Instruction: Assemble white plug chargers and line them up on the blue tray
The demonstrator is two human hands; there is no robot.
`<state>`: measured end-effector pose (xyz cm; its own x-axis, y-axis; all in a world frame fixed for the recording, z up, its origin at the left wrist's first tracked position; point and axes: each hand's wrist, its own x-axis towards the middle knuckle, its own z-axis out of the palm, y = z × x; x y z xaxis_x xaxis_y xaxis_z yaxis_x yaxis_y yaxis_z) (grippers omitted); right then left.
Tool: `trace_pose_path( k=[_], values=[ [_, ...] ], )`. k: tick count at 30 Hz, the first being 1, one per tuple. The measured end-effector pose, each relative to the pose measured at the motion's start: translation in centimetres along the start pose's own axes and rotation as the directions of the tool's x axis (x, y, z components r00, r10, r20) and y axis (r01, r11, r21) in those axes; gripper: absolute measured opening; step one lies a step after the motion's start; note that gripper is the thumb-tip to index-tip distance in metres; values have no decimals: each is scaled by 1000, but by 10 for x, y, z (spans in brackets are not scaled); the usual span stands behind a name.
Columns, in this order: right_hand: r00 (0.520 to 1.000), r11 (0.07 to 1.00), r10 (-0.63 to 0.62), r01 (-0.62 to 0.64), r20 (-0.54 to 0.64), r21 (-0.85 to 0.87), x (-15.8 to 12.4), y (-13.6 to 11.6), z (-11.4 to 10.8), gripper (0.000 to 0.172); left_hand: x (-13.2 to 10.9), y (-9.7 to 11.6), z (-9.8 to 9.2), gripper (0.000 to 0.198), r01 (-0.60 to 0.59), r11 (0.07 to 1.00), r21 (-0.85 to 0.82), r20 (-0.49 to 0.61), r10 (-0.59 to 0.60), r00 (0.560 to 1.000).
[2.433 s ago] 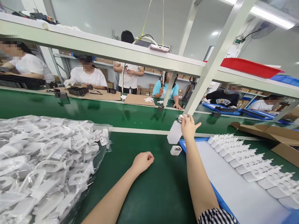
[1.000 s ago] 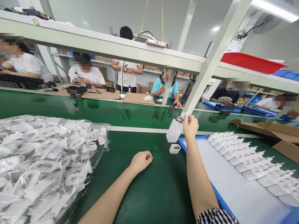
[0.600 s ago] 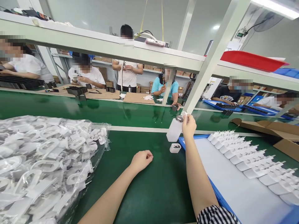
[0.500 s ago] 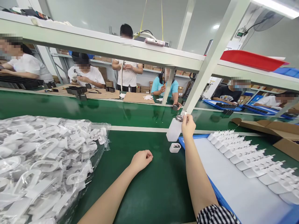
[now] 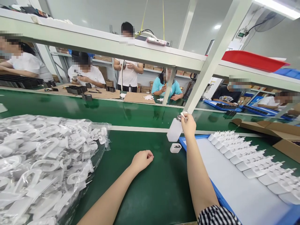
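My right hand (image 5: 188,125) is closed around a small white piece of cloth or tissue (image 5: 184,115), held at the metal cap of a translucent white bottle (image 5: 174,130). Its fingers partly cover the cap. In front of the bottle stands a small white plastic housing (image 5: 175,148) with dark parts inside. My left hand (image 5: 142,161) rests on the green work surface with its fingers curled in, and no object shows in it.
At left lies a clear plastic bag (image 5: 47,165) heaped with white plastic parts. A blue tray (image 5: 217,190) at right carries a row of white pronged housings (image 5: 253,165). Beyond it is an open cardboard box (image 5: 269,129). A shelf post (image 5: 206,62) rises behind the bottle; several co-workers sit or stand opposite.
My right hand has shifted slightly at the bottle's cap, and the white cloth has turned in its fingers. My left hand stays in place. A pale object has appeared at the far left edge.
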<state>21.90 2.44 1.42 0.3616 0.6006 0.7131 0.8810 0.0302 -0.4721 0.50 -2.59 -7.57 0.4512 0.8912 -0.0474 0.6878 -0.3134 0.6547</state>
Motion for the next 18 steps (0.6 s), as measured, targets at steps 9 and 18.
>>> trace_pose_path(
  k=[9,18],
  values=[
    [998,996,-66,65,15,54,-1,4,3,14,0,-1,1,17,-13,1000,-3,-7,12,1000],
    [993,976,119,-111,-28,190,2,7,-1,16,0,-2,1,17,-11,1000,0,-2,11,1000]
  ],
)
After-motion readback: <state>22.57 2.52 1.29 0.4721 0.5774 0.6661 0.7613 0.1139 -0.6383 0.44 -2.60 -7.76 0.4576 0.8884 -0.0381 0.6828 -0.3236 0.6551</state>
